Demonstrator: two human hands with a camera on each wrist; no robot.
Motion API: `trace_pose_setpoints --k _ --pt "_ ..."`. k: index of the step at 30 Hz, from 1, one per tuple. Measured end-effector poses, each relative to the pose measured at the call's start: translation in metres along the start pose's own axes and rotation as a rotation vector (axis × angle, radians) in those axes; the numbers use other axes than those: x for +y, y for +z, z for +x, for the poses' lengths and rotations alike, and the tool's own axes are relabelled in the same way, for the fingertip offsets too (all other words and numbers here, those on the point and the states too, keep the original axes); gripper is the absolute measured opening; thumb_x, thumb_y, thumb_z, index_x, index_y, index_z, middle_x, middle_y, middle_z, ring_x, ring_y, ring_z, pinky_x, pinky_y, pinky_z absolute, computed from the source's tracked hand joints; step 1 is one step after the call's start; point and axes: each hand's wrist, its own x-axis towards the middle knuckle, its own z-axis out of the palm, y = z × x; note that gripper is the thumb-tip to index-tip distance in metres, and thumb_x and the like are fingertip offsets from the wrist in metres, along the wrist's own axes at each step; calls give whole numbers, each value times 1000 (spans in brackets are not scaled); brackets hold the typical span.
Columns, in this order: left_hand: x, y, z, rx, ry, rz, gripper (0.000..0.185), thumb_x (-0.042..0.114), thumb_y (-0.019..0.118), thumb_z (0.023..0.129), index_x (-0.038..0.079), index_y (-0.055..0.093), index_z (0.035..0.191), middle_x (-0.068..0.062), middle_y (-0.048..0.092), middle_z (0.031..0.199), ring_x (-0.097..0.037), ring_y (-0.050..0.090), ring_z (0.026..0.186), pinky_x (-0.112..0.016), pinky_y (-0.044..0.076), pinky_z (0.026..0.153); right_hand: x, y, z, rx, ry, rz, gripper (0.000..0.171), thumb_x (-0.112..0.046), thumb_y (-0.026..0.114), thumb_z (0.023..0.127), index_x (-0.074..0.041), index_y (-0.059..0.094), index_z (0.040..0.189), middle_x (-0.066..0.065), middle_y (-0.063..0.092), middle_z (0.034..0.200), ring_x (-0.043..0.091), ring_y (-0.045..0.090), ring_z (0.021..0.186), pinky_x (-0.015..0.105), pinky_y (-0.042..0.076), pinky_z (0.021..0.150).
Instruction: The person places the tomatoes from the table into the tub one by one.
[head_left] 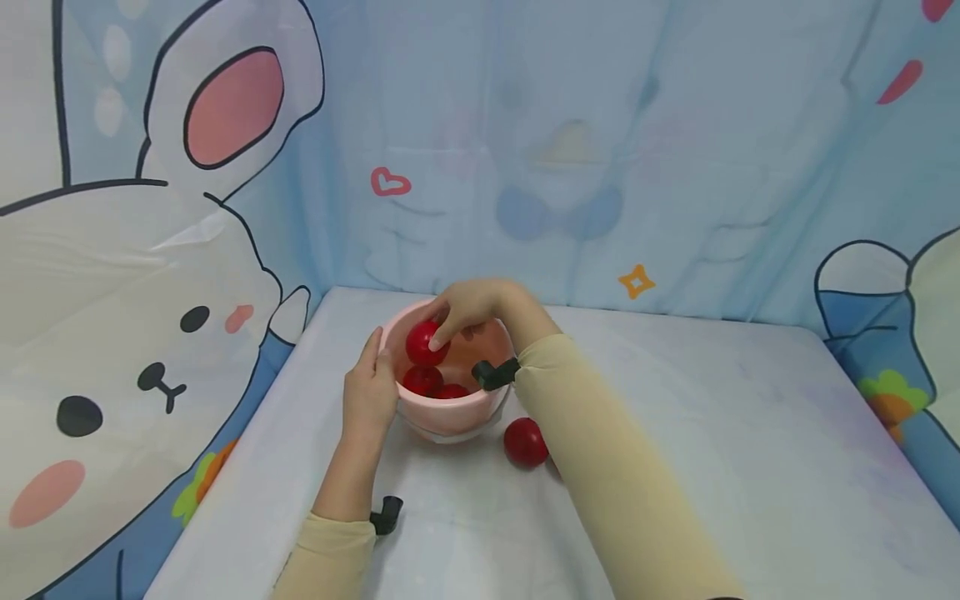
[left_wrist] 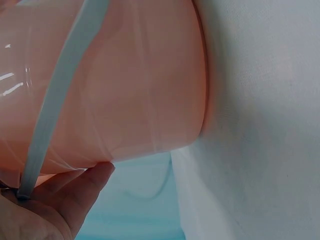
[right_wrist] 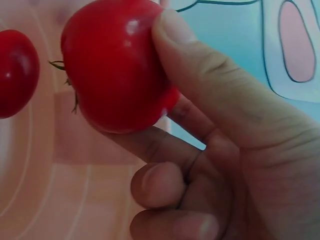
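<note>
A pink bucket (head_left: 457, 410) stands on the white-covered table, its pale handle (left_wrist: 60, 85) hanging down across the outside. My left hand (head_left: 369, 396) holds the bucket's left side near the rim; in the left wrist view its fingers (left_wrist: 82, 192) lie against the outer wall. Over the bucket's mouth, my right hand (head_left: 474, 307) pinches a red tomato (right_wrist: 117, 65) between thumb and fingers, green stem toward the inside. Below it lie two more tomatoes, one at the left (head_left: 422, 381) and one partly hidden by the near rim (head_left: 452, 391).
Another tomato (head_left: 527, 442) rests on the table (head_left: 720, 433) just right of the bucket. A sliver of red shows beside the right sleeve (head_left: 622, 450), mostly hidden. A blue cartoon-printed curtain (head_left: 465, 233) hangs behind the table and along its sides.
</note>
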Motion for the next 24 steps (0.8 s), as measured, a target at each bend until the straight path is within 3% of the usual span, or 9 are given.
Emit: trace_pose_setpoints --k 4,11,18,24 --pt "-1 0 1 7 8 9 52 40 37 105 38 26 156 6 34 160 -23 34 148 -48 43 110 -5 2 7 -38 54 -23 57 -44 77 82 -30 60 135 5 62 114 22 57 82 35 54 75" --pt "-2 0 2 3 2 11 52 40 37 105 39 25 156 7 33 161 -22 33 149 -47 43 110 -10 10 15 -106 162 165 52 -34 83 79 -27 62 126 4 56 127 25 52 115 38 58 86" --pt "-2 1 2 7 28 18 52 39 36 105 36 27 156 6 35 160 -22 34 148 -48 42 111 -9 13 21 -113 185 88 55 -39 82 79 -30 61 129 4 57 123 24 55 109 31 57 78" --pt "-2 0 2 13 26 27 52 39 37 105 36 27 156 5 35 160 -22 35 148 -48 44 110 -12 14 22 -116 203 142 56 -37 83 78 -28 60 128 2 53 129 26 50 119 39 57 89"
